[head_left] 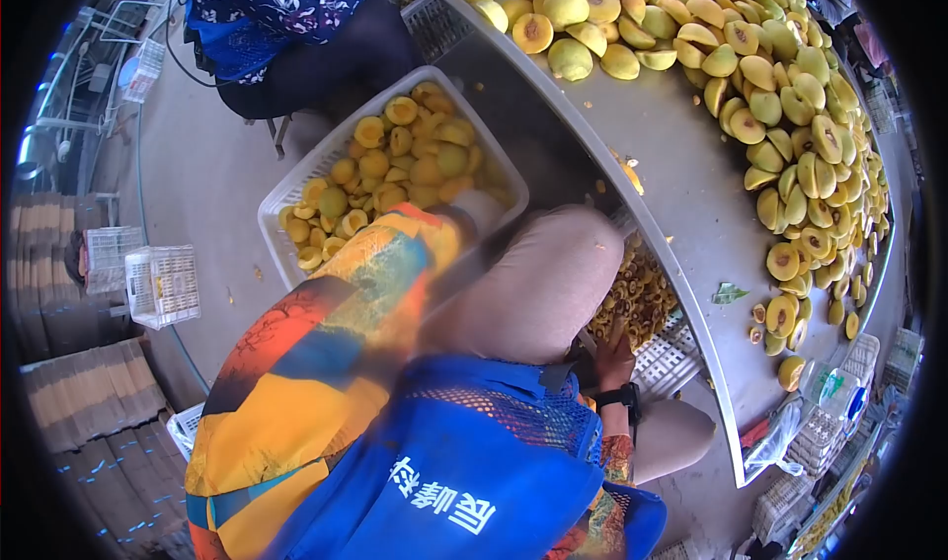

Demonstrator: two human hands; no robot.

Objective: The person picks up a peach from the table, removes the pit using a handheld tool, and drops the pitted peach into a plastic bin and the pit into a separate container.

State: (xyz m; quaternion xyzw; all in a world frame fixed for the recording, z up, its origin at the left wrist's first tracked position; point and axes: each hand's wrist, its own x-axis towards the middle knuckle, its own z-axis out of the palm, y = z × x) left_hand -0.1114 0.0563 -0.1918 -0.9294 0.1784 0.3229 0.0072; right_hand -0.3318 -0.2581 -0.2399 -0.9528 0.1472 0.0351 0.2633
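My left hand point(478, 212) looks pale and blurred at the end of a colourful sleeve. It is at the lower right side of a white crate point(281, 197) filled with yellow-green fruit halves point(373, 165); its fingers are smeared by motion. My right hand point(614, 360), with a black band on the wrist, is low beside my knee. Its fingers are bent together at the edge of a heap of brown pits point(642, 298) in a white slatted crate point(667, 358) under the table edge. What they hold is too small to name.
A metal table point(681, 165) with a raised rim curves across the right, bearing a large pile of cut fruit point(780, 96) and a green leaf point(729, 292). Another person point(296, 27) sits at the top left. A white basket point(163, 285) stands on the floor at left.
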